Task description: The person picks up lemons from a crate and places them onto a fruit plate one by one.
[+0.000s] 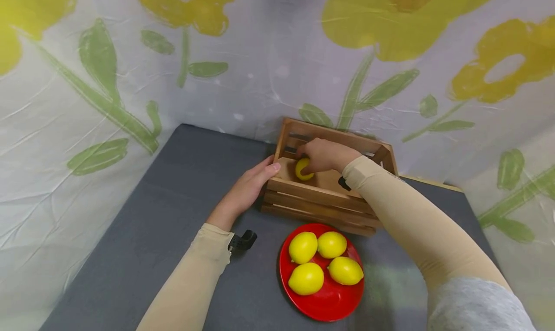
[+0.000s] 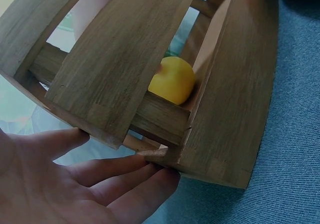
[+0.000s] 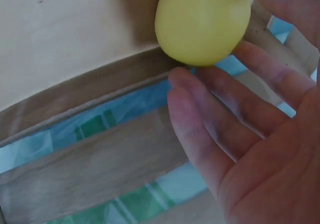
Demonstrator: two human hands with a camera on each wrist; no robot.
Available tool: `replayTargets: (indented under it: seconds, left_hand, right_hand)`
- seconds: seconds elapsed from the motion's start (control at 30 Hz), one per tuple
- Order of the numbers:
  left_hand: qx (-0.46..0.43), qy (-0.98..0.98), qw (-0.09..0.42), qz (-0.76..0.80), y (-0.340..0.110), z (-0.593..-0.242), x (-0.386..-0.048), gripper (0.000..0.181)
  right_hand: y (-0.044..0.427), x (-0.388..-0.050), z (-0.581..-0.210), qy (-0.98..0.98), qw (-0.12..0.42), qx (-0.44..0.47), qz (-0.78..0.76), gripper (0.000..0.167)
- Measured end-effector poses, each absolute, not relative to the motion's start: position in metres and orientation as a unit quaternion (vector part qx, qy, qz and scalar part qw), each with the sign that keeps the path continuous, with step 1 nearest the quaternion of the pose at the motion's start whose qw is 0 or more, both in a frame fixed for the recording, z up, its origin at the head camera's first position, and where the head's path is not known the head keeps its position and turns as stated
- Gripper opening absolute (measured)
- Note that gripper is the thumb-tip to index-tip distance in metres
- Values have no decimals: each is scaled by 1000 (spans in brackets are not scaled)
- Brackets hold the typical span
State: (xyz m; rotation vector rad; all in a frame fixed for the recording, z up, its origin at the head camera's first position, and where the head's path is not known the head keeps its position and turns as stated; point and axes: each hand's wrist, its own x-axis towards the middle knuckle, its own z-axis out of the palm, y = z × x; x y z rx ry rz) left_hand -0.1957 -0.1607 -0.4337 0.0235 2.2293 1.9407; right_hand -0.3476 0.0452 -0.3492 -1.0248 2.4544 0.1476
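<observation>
A brown slatted wooden crate (image 1: 321,194) stands at the back of the table. Inside it, near the left end, is a yellow lemon (image 1: 303,170), also visible between the slats in the left wrist view (image 2: 176,81). My right hand (image 1: 326,155) reaches over the front rim and holds this lemon (image 3: 202,21) with thumb and fingertips. Outside the crate, my left hand (image 1: 247,186) rests against its left end, fingers fairly straight and fingertips touching the wood. In front, a red plate (image 1: 327,304) carries several more lemons (image 1: 306,278).
A dark grey table (image 1: 173,215) lies under everything. Behind and beside it hangs a pale sheet (image 1: 269,56) with painted yellow flowers and green leaves. The plate sits close to the crate's front side.
</observation>
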Motion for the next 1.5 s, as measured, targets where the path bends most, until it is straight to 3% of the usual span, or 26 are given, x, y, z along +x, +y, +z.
replayTargets:
  seconds: [0.23,0.93,1.23,1.5]
  left_hand:
    - [17,753,88,652,-158,-435,-197,85]
    - [8,760,85,644,-156,-433,-196,84]
    - [9,745,95,660,-163,-435,-198,82]
    - [2,742,105,662,-181,-441,-196,82]
  right_hand:
    - [43,-348,-357,894,251,-365,68,60]
    - [46,-348,-362,884,296,-351,88,54]
    - [57,-342,-333,894,250,-369,38,51]
    - [71,-317,-294,907,196,-371,30,51]
